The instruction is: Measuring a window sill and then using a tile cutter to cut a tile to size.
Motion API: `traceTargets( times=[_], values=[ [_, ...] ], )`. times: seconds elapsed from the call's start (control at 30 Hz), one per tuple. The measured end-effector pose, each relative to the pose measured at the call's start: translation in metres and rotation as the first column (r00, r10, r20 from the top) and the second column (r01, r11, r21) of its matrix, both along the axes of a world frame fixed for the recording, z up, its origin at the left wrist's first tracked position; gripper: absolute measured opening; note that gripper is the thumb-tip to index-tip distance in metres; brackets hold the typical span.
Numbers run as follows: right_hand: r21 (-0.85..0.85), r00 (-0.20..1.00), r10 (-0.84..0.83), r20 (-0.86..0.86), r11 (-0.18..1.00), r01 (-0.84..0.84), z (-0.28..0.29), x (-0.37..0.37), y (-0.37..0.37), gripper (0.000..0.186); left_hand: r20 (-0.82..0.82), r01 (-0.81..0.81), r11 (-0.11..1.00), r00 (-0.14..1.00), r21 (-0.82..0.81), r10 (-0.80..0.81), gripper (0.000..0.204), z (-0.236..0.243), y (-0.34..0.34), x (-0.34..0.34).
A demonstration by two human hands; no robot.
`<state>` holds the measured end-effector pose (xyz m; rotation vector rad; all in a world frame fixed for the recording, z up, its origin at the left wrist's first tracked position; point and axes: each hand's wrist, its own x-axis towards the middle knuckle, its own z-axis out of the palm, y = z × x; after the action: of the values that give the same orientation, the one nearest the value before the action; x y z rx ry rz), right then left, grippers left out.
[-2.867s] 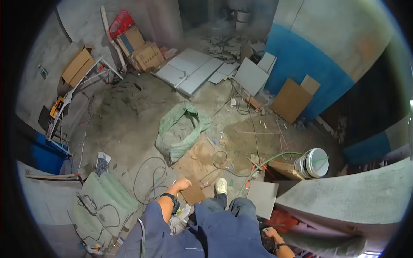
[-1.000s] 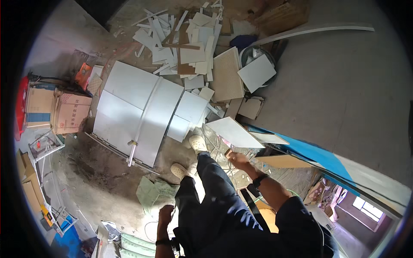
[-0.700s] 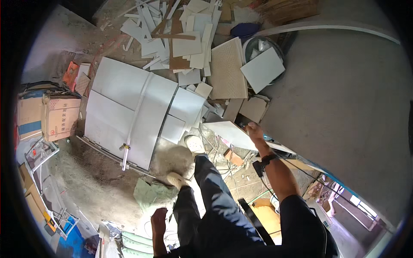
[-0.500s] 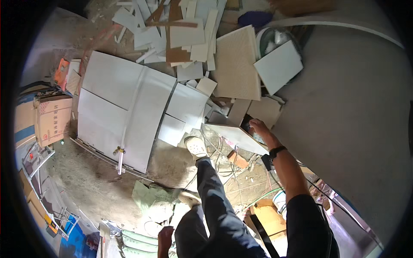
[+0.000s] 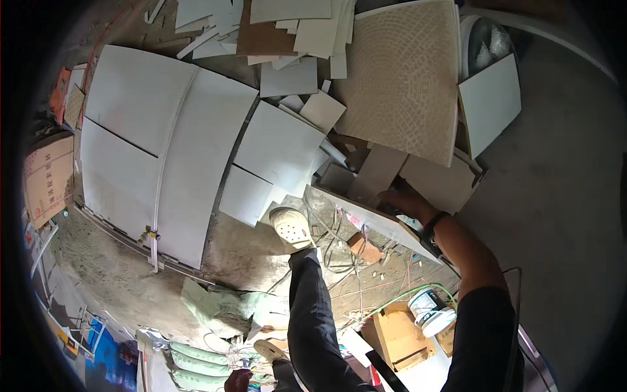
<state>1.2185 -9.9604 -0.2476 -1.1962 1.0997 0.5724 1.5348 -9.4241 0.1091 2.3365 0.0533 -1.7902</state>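
Observation:
My right hand (image 5: 398, 199) reaches down among tile pieces at the top edge of a leaning white board (image 5: 379, 222), fingers curled; what they hold is hidden in shadow. Beside it lie a narrow grey piece (image 5: 377, 170) and a larger beige piece (image 5: 437, 179). My left hand (image 5: 238, 380) hangs at the bottom edge, partly visible and closed; its contents are too small to make out. Large white tiles (image 5: 121, 98) lie to the left with a long cutter bar (image 5: 173, 130) across them. A patterned tan tile (image 5: 398, 78) lies above my right hand.
Cut tile scraps (image 5: 202, 16) pile at the top, cardboard boxes (image 5: 49, 176) at the left. Cables (image 5: 333, 255), a brick (image 5: 366, 248), a green sack (image 5: 202, 307), a white bucket (image 5: 431, 313) and stacked sacks (image 5: 199, 366) lie low in view. A grey wall (image 5: 555, 196) bounds the right.
I have moved forward to the tile pile, so it appears larger. My right hand has moved from in front of the leaning board to behind its top edge. My left hand has sunk toward the bottom edge.

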Motion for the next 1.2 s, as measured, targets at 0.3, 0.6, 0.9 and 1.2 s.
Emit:
traceTargets(
  times=[0.3,0.6,0.9,1.2],
  values=[
    [0.375,0.99,-0.033,-0.14,0.923,0.084,-0.052,-0.043,0.009,0.069,-0.059,-0.036,0.997,0.997,0.07,0.04,0.035,-0.005,-0.02,0.018],
    [0.249,0.928,-0.002,-0.372,0.963,0.102,-0.026,-0.002,-0.007,0.058,-0.047,-0.077,0.997,0.996,0.022,0.078,0.034,0.003,-0.017,0.021],
    [0.185,0.968,-0.113,-0.222,0.97,0.156,-0.017,-0.034,-0.02,0.06,-0.008,-0.168,0.986,0.986,-0.016,0.168,0.029,0.024,-0.013,0.01],
    [-0.254,0.974,-0.214,-0.077,0.949,0.188,0.043,-0.024,-0.038,0.03,0.007,-0.151,0.984,0.988,-0.095,0.152,0.026,0.019,0.005,-0.017]
  ],
)
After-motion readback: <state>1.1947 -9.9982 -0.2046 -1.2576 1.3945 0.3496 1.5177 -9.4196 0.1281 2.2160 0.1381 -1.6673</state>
